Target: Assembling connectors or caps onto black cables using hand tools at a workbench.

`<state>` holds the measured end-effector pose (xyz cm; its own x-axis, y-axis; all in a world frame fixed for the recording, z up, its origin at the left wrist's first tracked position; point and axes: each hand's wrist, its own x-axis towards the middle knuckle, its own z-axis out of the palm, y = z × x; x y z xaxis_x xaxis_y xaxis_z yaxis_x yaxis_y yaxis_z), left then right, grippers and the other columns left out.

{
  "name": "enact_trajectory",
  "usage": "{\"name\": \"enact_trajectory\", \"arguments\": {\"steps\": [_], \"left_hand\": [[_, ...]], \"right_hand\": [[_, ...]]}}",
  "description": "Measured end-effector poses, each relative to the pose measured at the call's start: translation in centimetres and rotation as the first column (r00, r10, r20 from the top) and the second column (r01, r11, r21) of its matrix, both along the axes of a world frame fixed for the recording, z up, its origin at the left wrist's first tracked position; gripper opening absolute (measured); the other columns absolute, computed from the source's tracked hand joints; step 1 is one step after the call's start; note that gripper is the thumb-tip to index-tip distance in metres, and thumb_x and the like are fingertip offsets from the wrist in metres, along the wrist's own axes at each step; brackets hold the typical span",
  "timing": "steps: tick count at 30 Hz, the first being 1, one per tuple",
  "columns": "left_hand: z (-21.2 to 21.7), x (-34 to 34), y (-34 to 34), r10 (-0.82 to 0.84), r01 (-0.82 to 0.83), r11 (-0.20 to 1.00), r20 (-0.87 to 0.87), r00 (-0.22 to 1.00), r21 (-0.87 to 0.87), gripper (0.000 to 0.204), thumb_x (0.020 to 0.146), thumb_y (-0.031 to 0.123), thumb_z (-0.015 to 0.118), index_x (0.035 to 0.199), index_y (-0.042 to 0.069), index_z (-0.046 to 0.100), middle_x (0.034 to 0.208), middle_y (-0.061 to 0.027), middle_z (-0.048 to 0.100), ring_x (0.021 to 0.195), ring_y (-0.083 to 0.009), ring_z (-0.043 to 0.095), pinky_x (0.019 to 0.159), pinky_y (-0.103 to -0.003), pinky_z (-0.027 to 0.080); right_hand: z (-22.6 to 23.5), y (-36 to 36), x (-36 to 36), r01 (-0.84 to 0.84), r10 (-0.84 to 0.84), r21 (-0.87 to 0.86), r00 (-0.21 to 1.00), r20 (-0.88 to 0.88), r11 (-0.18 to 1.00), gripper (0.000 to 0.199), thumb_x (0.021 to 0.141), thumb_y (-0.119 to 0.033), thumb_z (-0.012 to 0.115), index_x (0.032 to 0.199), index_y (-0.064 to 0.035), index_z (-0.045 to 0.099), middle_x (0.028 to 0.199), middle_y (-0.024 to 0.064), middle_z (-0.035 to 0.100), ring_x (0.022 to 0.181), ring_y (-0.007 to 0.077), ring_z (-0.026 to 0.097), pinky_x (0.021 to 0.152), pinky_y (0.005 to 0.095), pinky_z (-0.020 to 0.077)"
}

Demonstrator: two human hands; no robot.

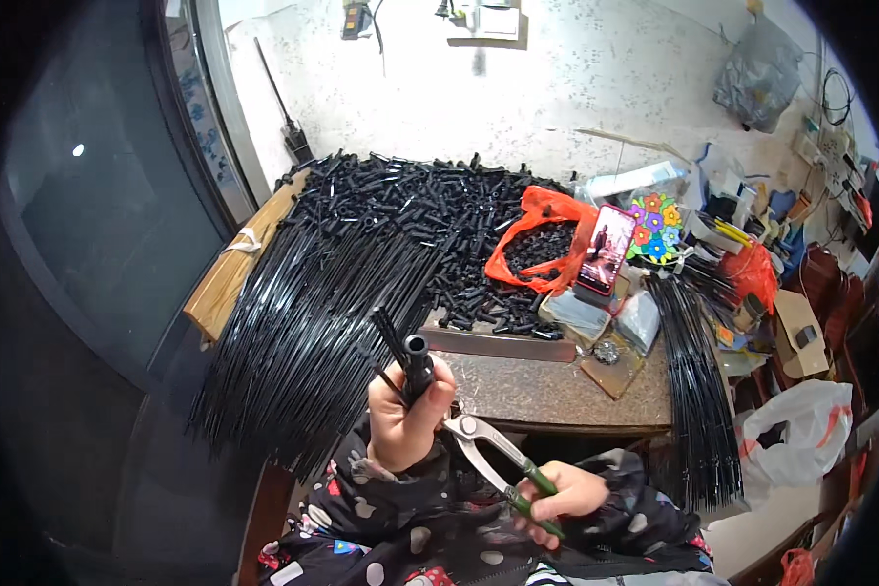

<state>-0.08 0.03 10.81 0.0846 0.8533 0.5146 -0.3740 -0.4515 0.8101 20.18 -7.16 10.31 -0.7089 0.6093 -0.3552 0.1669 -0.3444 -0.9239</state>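
My left hand [398,430] is closed around a black hollow tube fitting [417,365], its round open end facing up. Several thin black rods [389,332] stick up beside the tube from the same grip. My right hand [571,490] grips the green handles of a pair of pliers [482,442]. The metal head of the pliers is just below the left hand, close to the lower end of the held fitting; whether the jaws touch it is hidden. A wide bundle of long black rods [298,322] fans over the table's left side.
A big heap of black tube fittings [391,200] covers the table's back. On the right are a red bag [498,266] of small black parts, a propped phone [606,249], another rod bundle [693,391] and a white plastic bag [801,430]. The brown table [518,391] ends near me.
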Motion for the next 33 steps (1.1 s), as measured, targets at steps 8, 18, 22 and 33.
{"name": "enact_trajectory", "arguments": {"steps": [8,18,22,33], "left_hand": [[0.3,-0.8,-0.3,0.027,-0.028,0.999,-0.042,0.999,-0.02,0.022,0.08,0.021,0.064,0.078,0.002,0.053,0.062,0.0037,0.049,0.055,-0.0031,0.042,0.05,-0.018,0.032],[-0.9,-0.8,-0.3,-0.135,0.137,0.991,-0.107,0.985,0.006,0.063,0.04,0.026,0.09,0.087,0.004,0.055,0.075,0.0041,0.05,0.066,-0.0026,0.043,0.054,-0.018,0.035],[-1.2,-1.6,0.3,0.02,-0.012,0.998,-0.129,0.991,0.068,0.077,0.036,0.04,0.085,0.093,0.001,0.051,0.072,0.0055,0.05,0.063,-0.0013,0.043,0.053,-0.016,0.032],[-0.9,-1.2,0.0,-0.076,0.069,0.997,-0.188,0.979,-0.045,0.079,0.034,0.04,0.084,0.094,0.0,0.052,0.07,0.0077,0.047,0.063,0.0001,0.042,0.054,-0.014,0.031]], "right_hand": [[0.3,1.7,1.3,-0.141,-0.66,0.952,0.748,-0.077,-0.271,0.032,0.072,-0.005,0.061,0.102,0.0008,0.051,0.065,0.0071,0.058,0.06,0.0131,0.057,0.054,0.0251,0.0449],[-0.8,-0.2,-0.8,0.084,-0.143,0.472,0.986,0.091,0.878,0.031,0.077,-0.005,0.057,0.105,0.0022,0.047,0.07,0.0102,0.058,0.058,0.0161,0.056,0.053,0.0268,0.0432],[-0.8,0.5,-0.3,0.002,-0.646,0.991,0.758,-0.087,-0.131,0.036,0.075,-0.007,0.062,0.105,0.0014,0.047,0.07,0.0062,0.059,0.058,0.0141,0.057,0.054,0.0259,0.0444],[-0.1,0.0,-0.6,0.149,-0.264,0.513,0.952,0.158,0.845,0.025,0.074,0.001,0.057,0.098,0.0061,0.05,0.074,0.0116,0.058,0.061,0.0193,0.057,0.057,0.0302,0.0463]]}}
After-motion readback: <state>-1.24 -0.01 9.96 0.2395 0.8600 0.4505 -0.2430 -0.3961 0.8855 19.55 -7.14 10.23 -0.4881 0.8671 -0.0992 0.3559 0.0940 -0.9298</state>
